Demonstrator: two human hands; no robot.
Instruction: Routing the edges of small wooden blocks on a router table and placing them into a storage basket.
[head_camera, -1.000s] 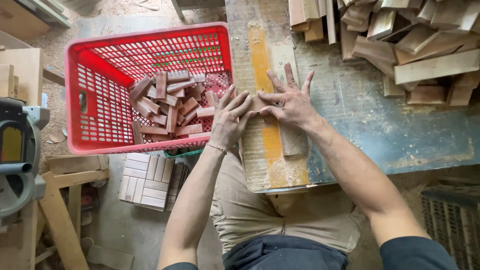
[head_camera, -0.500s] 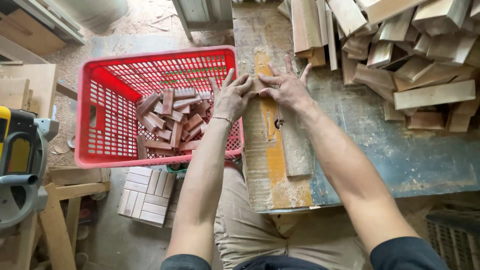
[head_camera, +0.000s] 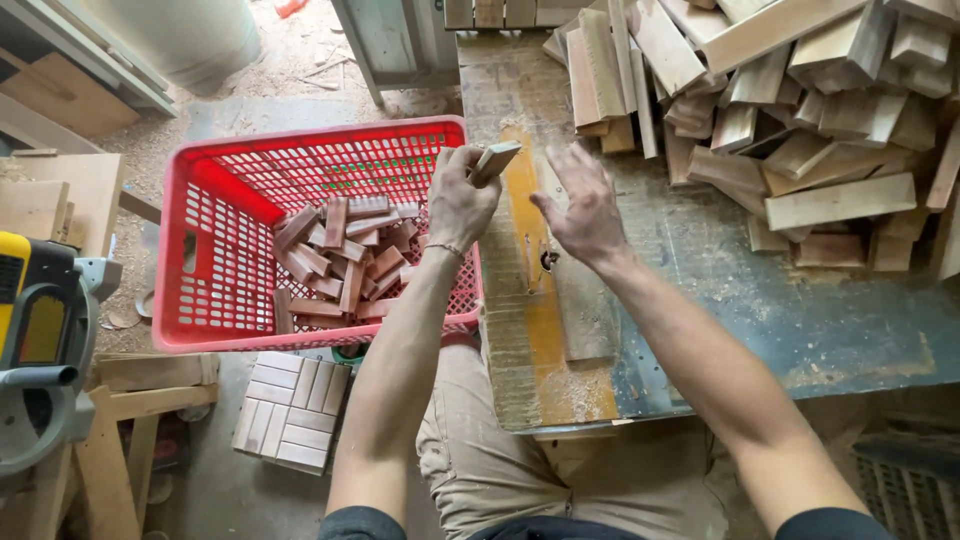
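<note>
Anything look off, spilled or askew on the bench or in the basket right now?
Nothing stands out. The left hand grips a small wood block above the red basket, whose blocks stay inside. The right hand hovers open over the bench. Sawdust around.

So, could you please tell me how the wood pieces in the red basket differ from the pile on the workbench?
The basket pieces are short, reddish-brown blocks; the bench pile holds longer, paler offcuts. The basket pieces lie contained in the red basket beside the left hand; the bench pile sprawls loose on the workbench, beyond the right hand. Both are jumbled, rectangular wood.
</note>
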